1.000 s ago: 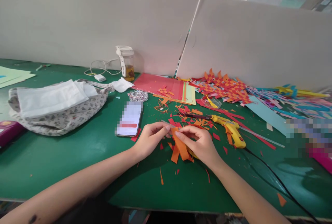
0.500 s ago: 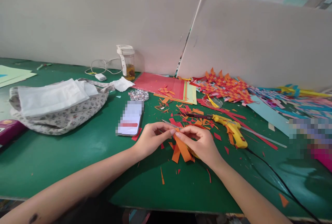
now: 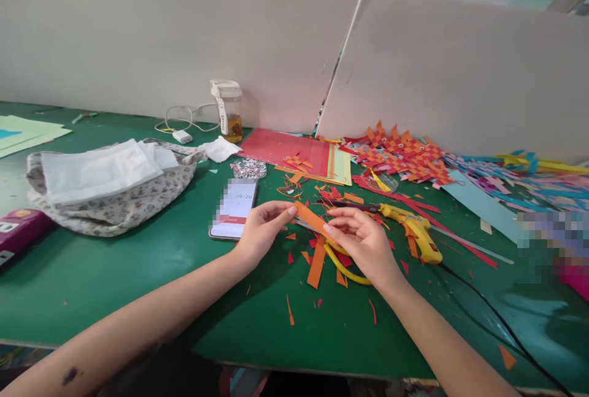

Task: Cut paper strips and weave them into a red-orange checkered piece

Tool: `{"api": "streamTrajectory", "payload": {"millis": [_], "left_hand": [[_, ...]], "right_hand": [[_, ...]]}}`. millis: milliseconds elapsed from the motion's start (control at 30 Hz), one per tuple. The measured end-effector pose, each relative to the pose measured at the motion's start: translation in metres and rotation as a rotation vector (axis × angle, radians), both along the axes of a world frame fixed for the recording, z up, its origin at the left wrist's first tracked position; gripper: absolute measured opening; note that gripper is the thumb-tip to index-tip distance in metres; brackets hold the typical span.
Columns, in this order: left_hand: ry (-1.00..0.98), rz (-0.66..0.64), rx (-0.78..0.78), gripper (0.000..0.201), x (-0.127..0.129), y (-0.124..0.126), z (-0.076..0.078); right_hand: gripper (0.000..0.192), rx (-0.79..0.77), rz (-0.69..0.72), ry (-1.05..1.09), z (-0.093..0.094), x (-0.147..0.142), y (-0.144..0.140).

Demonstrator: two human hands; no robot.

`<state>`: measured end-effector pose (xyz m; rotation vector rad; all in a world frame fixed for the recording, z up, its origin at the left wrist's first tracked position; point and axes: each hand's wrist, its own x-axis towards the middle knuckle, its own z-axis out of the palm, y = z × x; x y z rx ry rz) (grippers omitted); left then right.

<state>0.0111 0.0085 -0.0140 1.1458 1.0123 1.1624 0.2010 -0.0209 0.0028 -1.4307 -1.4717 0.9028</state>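
Note:
An orange paper strip point(image 3: 310, 219) is stretched between my hands above the green table. My left hand point(image 3: 264, 228) pinches its upper left end between thumb and fingers. At its lower right end, my right hand point(image 3: 361, 240) grips it with thumb and forefinger. Beneath lie another orange strip point(image 3: 316, 265) and scissors with a yellow handle point(image 3: 347, 271), partly covered by my right hand. Red and orange paper scraps point(image 3: 306, 257) are scattered about them.
A yellow glue gun point(image 3: 414, 234) with a black cord lies to the right. Behind it are woven red-and-orange paper fish point(image 3: 405, 151). To the left are a phone point(image 3: 234, 207), a patterned cloth bag point(image 3: 115, 213) and a lidded bottle point(image 3: 230, 111).
My hands have moved apart, and the orange strip that hung down between them now lies drawn out from left to right. The scissors' yellow handle shows more.

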Motion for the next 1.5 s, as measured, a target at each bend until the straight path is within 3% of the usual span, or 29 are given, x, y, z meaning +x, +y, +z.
{"api": "streamTrajectory", "payload": {"millis": [567, 733, 967, 1500], "left_hand": [[-0.190, -0.016, -0.131, 0.034, -0.0011, 0.0022, 0.0015], [-0.154, -0.029, -0.096, 0.025, -0.0010, -0.0004, 0.0039], [-0.087, -0.078, -0.040, 0.029, 0.0005, -0.0031, 0.0022], [-0.083, -0.093, -0.085, 0.031, -0.0005, -0.0030, 0.0053]], "right_hand": [[0.042, -0.050, 0.006, 0.107, 0.0035, -0.0003, 0.0016], [0.042, -0.067, -0.001, 0.112, 0.0044, -0.0003, 0.0016], [0.043, -0.087, 0.000, 0.140, 0.0065, -0.0028, 0.0003], [0.039, -0.066, 0.004, 0.111, 0.0040, 0.0004, 0.0020]]}}
